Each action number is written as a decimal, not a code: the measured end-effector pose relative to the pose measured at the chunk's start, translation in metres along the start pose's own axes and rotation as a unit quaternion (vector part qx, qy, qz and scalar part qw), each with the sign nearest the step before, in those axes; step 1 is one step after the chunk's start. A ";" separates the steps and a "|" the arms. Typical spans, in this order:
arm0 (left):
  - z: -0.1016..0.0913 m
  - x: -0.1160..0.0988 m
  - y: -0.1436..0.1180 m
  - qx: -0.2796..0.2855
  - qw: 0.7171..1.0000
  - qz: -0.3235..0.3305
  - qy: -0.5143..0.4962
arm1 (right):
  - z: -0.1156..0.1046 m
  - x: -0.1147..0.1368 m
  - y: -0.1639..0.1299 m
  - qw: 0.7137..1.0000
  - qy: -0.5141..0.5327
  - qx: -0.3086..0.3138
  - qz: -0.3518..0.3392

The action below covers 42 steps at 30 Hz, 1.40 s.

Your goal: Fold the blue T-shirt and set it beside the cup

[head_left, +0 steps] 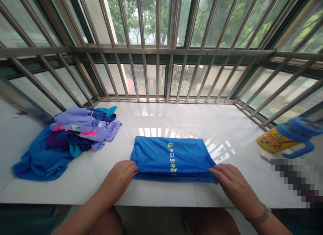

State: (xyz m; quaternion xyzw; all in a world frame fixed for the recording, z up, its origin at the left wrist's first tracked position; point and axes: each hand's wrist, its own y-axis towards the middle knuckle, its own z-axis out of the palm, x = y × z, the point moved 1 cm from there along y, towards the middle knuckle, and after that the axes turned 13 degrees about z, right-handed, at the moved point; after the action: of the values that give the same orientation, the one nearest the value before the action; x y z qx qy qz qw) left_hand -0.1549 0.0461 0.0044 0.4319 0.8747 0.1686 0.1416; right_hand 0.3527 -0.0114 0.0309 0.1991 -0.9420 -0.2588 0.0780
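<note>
Hands meet a folded blue shirt on a white ledge beneath a barred window. The shirt lies flat near the ledge's front edge, about midway along it, with yellow print running across its middle. The left hand grips the shirt's near left corner, fingers curled together and pinching the fabric against the thumb. The right hand rests at the near right corner, fingers held close together and laid over the cloth's edge, fingertips touching it; a watch sits on that wrist. A heap of clothes, blue, lilac and purple with pink flashes, sprawls at the ledge's left end, well apart from the shirt. A blue and yellow cup with handles lies tipped on its side near the right end. Green trees show through the glass beyond the bars.
</note>
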 end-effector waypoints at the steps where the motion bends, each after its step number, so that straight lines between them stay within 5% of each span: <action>1: 0.002 0.000 -0.005 0.004 1.000 0.009 0.006 | 0.002 0.003 -0.006 1.000 -0.003 0.007 -0.016; 4: 0.006 -0.005 -0.021 0.002 0.999 0.028 0.029 | 0.007 0.012 -0.022 0.999 -0.003 0.033 -0.037; 8: 0.000 -0.016 -0.022 -0.009 1.000 0.005 0.029 | 0.006 0.024 -0.018 0.999 0.018 0.033 0.022; 12: 0.003 -0.026 0.024 -0.032 0.999 -0.039 0.017 | 0.021 0.041 0.025 0.996 0.031 0.005 0.083; 15: 0.026 -0.026 0.075 -0.027 0.997 -0.069 0.003 | 0.055 0.060 0.072 0.988 -0.001 0.040 0.147; 19: 0.067 -0.007 0.117 0.039 0.989 -0.139 -0.012 | 0.099 0.072 0.115 0.941 -0.040 0.202 0.270; 23: 0.080 0.032 0.106 0.060 0.966 -0.249 0.020 | 0.112 0.057 0.121 0.877 -0.066 0.257 0.400; 29: 0.064 0.070 0.060 0.073 0.948 -0.309 0.040 | 0.092 0.029 0.107 0.837 -0.092 0.235 0.485; 35: 0.057 0.093 0.020 0.022 0.960 -0.276 0.040 | 0.057 0.024 0.018 0.853 -0.166 0.136 0.475; 38: 0.053 0.094 0.008 -0.003 0.967 -0.253 0.030 | 0.053 0.042 -0.019 0.865 -0.143 0.127 0.464; 42: 0.046 0.082 0.004 -0.040 0.973 -0.226 0.010 | 0.056 0.048 -0.023 0.864 -0.068 0.138 0.479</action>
State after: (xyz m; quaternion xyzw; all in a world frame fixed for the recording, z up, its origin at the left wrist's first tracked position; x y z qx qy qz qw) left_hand -0.1819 0.1222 -0.0436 0.2155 0.9435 0.1709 0.1847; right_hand 0.3025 -0.0242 -0.0273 -0.2863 -0.9503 -0.0700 0.1001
